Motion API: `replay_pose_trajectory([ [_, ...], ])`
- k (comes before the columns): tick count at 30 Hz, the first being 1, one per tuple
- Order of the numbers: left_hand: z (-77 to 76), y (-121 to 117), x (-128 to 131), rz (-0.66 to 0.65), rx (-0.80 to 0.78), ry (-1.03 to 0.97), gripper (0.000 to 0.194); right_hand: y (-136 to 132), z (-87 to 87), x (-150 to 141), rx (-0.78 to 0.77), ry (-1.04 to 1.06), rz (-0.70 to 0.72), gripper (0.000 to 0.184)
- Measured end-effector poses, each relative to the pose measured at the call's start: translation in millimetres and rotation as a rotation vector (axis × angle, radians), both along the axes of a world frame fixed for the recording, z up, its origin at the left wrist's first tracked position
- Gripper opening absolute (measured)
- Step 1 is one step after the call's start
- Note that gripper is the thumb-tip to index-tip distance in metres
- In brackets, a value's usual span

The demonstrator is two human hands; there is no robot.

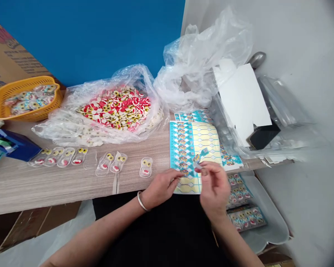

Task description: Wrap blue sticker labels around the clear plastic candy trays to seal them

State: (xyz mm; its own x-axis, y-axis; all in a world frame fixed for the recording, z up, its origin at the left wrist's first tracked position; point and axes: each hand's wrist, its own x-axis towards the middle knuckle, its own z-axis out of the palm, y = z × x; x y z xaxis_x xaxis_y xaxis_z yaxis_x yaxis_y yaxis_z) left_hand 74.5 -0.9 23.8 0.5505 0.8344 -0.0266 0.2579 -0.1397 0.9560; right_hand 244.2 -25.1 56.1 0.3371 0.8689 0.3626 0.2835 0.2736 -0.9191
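Observation:
A sheet of stickers [207,139] lies at the table's front edge, with blue printed stickers on its left and bare yellow backing on its right. My left hand [163,187], wearing a bracelet, has its bent fingertips pressed on the sheet's lower left part. Above the sheet my right hand [215,187] pinches a peeled blue-and-white sticker [203,152] between thumb and fingers. Left of my hands lies a small clear blister pack [146,167] holding two yellow eye-like pieces and a red-and-white piece. Several similar packs [78,156] are lined up farther left.
A plastic bag [153,107] full of loose red, white and yellow pieces [119,109] sits behind. At left are a yellow basket [41,115] of packs and a blue tape dispenser [23,146]. A white box [243,100] stands right; a grey tray [269,207] of filled packs sits below.

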Motion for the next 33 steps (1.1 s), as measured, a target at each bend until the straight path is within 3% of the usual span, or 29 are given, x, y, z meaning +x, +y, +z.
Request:
replay_pose_trajectory([
  [2, 13.5, -4, 0, 0.173, -0.357, -0.344, 0.035, -2, -6.6, -13, 0.097, -0.322, 0.107, 0.013],
  [4, 24.4, -9, -3, 0.317, -0.602, -0.578, 0.039, -2, -15.7, -26, 0.145, -0.552, 0.185, 0.017],
  [7, 28.5, -13, -14, 0.510, -0.747, -0.640, 0.028, -2, -20.4, -44, 0.101, -0.709, 0.328, 0.019],
  [9, 24.0, -13, -30, 0.634, -0.763, -0.605, 0.028, -1, -16.6, -51, 0.061, -0.695, 0.488, 0.023],
  [11, 18.5, -9, -51, 0.672, -0.718, -0.507, 0.029, 2, -11.3, -52, 0.026, -0.622, 0.547, 0.025],
  [15, 17.1, 6, -97, 0.534, -0.512, -0.132, 0.027, 25, -7.3, -54, -0.077, -0.514, 0.379, 0.027],
  [18, 23.6, 22, -115, 0.449, -0.350, 0.045, 0.025, 51, -9.7, -65, -0.182, -0.442, 0.488, 0.040],
  [20, 27.9, 33, -118, 0.408, -0.276, 0.105, 0.025, 67, -11.7, -76, -0.267, -0.347, 0.550, 0.036],
  [24, 27.7, 43, -116, 0.430, -0.224, 0.227, 0.028, 78, -16.6, -91, -0.381, -0.213, 0.521, 0.016],
  [30, 6.4, 34, -115, 0.494, -0.055, 0.424, 0.035, 65, -36.4, -89, -0.540, -0.295, 0.524, 0.014],
  [33, 0.2, 31, -113, 0.490, -0.019, 0.496, 0.025, 62, -40.9, -89, -0.568, -0.362, 0.511, 0.017],
])
